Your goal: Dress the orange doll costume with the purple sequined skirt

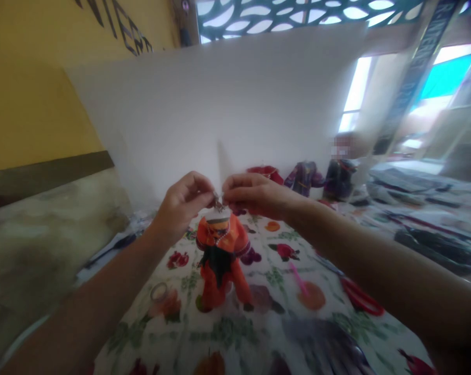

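A small headless doll figure (221, 255) stands on the fruit-patterned tablecloth (270, 333). It wears an orange outfit with a dark green piece at the waist and a beaded string across its chest. Just above its white neck part, my left hand (189, 197) and my right hand (254, 194) come together with fingertips pinched. Between them is a small shiny piece (219, 204), too blurred to name. Both hands seem to be on it, from opposite sides. The fingers partly hide it.
Behind the figure stands a large white board (219, 109). Other dressed dolls, one in purple (305, 178), one in dark clothes (339, 177), and a red garment (265, 173) are at the back right. A red loop (362, 297) and a blurred dark object (329, 346) lie nearer me.
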`<state>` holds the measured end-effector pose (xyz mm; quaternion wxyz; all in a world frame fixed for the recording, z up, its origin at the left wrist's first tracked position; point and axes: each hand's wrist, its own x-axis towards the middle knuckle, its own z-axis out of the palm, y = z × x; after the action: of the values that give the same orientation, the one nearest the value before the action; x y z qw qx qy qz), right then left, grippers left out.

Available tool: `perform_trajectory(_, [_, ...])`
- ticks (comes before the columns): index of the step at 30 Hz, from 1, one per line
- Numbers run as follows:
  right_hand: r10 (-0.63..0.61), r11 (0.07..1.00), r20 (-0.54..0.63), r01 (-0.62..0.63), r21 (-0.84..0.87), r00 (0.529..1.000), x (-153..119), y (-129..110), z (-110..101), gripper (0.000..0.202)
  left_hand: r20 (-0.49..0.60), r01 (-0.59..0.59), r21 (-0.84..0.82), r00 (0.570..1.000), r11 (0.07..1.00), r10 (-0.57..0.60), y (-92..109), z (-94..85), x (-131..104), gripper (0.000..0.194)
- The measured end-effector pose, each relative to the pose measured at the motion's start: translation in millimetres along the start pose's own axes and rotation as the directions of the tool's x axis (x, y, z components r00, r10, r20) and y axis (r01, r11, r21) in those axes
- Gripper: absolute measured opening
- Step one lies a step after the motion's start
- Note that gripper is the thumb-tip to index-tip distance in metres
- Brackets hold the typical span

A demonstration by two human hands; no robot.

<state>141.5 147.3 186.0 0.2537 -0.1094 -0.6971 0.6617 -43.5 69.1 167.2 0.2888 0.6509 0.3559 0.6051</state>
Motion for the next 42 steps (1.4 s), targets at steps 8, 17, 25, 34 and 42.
perform_trajectory(8, [-0.029, 0.994, 0.033, 0.025, 0.105, 0.999, 4.3, 6.9, -6.2, 0.006, -0.056, 0.057, -0.066, 0.997, 0.996, -0.06, 1.7, 2.3, 0.7, 0.009])
perform_trajectory(17, [-0.094, 0.986, -0.011, 0.091, -0.139, 0.996, -0.3, 3.9, 4.6, 0.007, -0.088, 0.025, -0.019, 0.996, 1.0, -0.026, 1.6, 2.1, 1.1, 0.006])
perform_trajectory(25, [-0.163, 0.953, -0.12, 0.125, -0.277, 0.979, -3.7, -0.5, 16.1, 0.006, -0.071, 0.005, 0.025, 0.997, 1.0, -0.003, 0.2, 4.0, -0.1, 0.007])
perform_trajectory(34, [-0.116, 0.992, -0.146, 0.106, -0.076, 0.982, 1.1, 9.5, 5.9, 0.008, -0.103, 0.002, 0.035, 0.995, 0.999, 0.001, 4.6, 10.3, 0.9, 0.013])
perform_trajectory(42, [-0.116, 0.987, -0.169, 0.132, 0.089, 0.979, 6.3, 14.9, 4.6, 0.012, -0.142, -0.094, 0.16, 0.983, 0.983, 0.117, 3.9, 14.3, 4.3, 0.014])
